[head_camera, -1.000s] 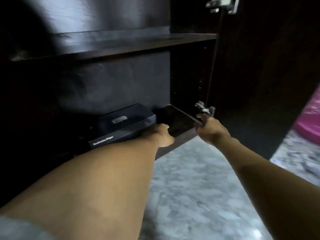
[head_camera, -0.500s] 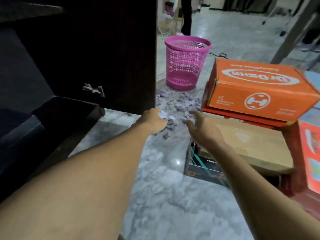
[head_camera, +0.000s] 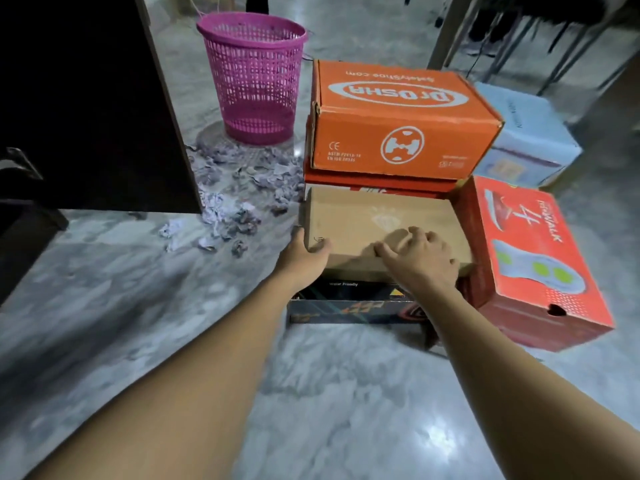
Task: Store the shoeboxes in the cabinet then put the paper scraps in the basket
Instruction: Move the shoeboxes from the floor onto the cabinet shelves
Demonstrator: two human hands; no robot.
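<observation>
A brown shoebox [head_camera: 374, 216] lies on top of a dark shoebox [head_camera: 346, 306] on the marble floor. My left hand [head_camera: 301, 258] cups its near left corner, thumb on the lid. My right hand [head_camera: 419, 258] rests on the lid near the front edge, fingers bent and apart. Behind them an orange shoebox [head_camera: 398, 116] sits on a flat red box [head_camera: 374, 183]. To the right stand a red shoebox [head_camera: 530, 258] and a light blue box [head_camera: 526, 133]. Crumpled paper scraps [head_camera: 235, 199] litter the floor before the pink basket [head_camera: 254, 81].
The dark cabinet door [head_camera: 86, 116] stands open at the left, with the cabinet's lower edge [head_camera: 20, 244] beside it. Table or chair legs [head_camera: 502, 46] rise at the back right. Bare marble floor [head_camera: 173, 306] lies between the cabinet and the boxes.
My view swung from the cabinet's inside to the pile of boxes. Both hands left the dark box in the cabinet, crossed over the scraps and landed on the brown shoebox.
</observation>
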